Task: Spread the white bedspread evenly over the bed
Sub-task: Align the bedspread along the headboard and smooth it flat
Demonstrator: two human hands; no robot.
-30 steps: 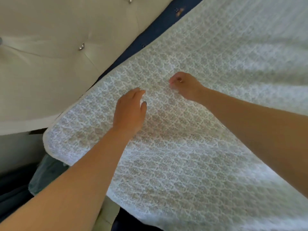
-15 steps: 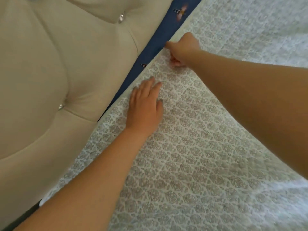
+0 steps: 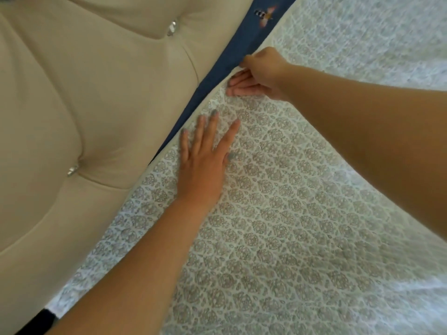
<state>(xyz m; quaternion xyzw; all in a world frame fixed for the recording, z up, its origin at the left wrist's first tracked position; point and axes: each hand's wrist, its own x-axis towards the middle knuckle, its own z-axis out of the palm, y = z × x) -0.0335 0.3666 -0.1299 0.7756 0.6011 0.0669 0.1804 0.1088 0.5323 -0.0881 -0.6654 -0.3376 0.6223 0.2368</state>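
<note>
Now: by my reading, the top hem of the white bedspread is being squared up against the headboard.
Bedspread: it lies across the bed and fills the right and near part of the view. Its left edge runs diagonally just beside the headboard, with a strip of blue sheet bare between them.
Left hand: flat on the cloth near that edge. The fingers are straight and spread, grasping nothing, only pressing down.
Right hand: farther along the same edge, thumb and fingers closed on the hem, pinching it where it meets the blue sheet.
Headboard: beige and tufted, on the left, with two shiny buttons.
Blue sheet: widest at the far end, where a small striped insect print shows, and narrowing toward the near end.
Doing it well: use the flat palm as an anchor so the smoothed part does not slide. Draw the pinched hem toward the headboard in short, even pulls until the blue strip is the same width all along, or covered.
Risk: a hard tug at one pinch would likely raise a ridge between the hands. The openwork cloth looks light, so ease it along.
Unclear: the far right of the bedspread is blurred, so I cannot tell whether it lies even there.
</note>
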